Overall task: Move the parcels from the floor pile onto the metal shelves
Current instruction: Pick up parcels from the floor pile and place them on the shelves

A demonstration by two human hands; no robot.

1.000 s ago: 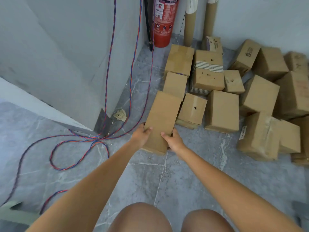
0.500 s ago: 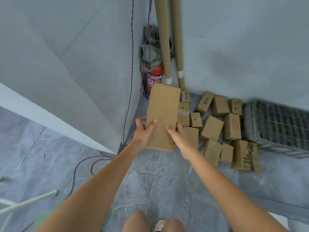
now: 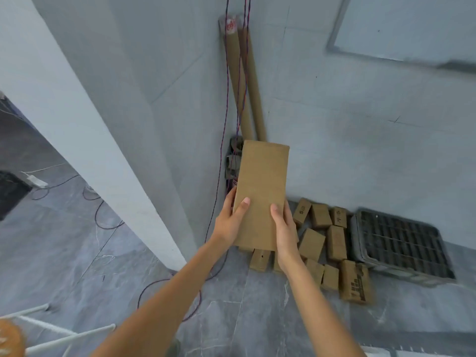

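I hold a long flat cardboard parcel (image 3: 261, 186) up in front of me, well above the floor. My left hand (image 3: 230, 220) grips its lower left edge and my right hand (image 3: 283, 229) grips its lower right edge, thumbs on its face. Below and to the right, the floor pile of brown parcels (image 3: 324, 240) lies against the wall; the held parcel and my right arm hide part of it. No metal shelf shows clearly; only white metal bars (image 3: 59, 333) sit at the bottom left corner.
Two tall cardboard tubes (image 3: 247, 83) lean in the wall corner, beside hanging red-blue cables (image 3: 226, 99). A dark plastic crate (image 3: 401, 243) lies right of the pile. A white wall edge (image 3: 85, 140) juts out on the left. Cables loop across the grey floor (image 3: 103, 217).
I have risen from a crouch and lifted the long parcel off the floor pile; the pile now looks far smaller and lower, and the view has tilted up toward the wall.
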